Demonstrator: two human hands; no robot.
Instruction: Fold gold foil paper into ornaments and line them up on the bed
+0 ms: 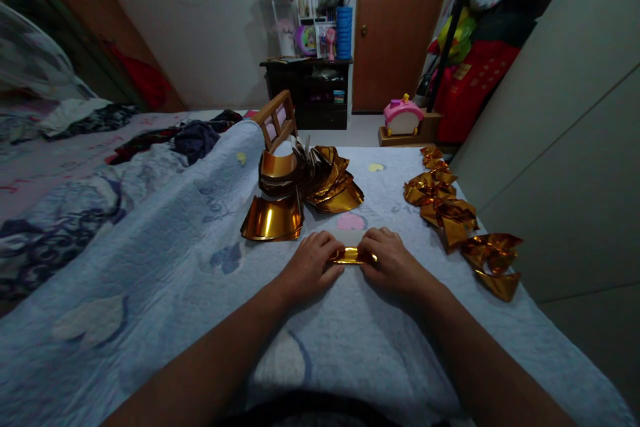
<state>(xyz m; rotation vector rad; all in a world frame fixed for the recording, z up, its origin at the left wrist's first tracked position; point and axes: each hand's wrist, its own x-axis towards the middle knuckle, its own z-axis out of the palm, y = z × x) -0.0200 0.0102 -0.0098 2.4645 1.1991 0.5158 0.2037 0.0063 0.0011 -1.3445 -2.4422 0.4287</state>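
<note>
Between my two hands a narrow rolled strip of gold foil paper (351, 255) lies low over the cloth. My left hand (316, 260) is closed on its left end, fingers on top and thumb on the near side. On the right end, my right hand (387, 256) is closed in the same way. The fingers hide both ends of the strip. Just beyond the left hand, a stack of curved gold foil sheets (273, 219) rests on the cloth, with a larger fanned pile of foil sheets (327, 180) behind it.
Several folded gold foil pieces (447, 207) run in a row along the right edge of the light blue patterned cloth (165, 320). A small wooden frame (277, 121) stands behind the pile. Bedding (65, 240) lies at the left; a cabinet wall (565, 167) rises at the right.
</note>
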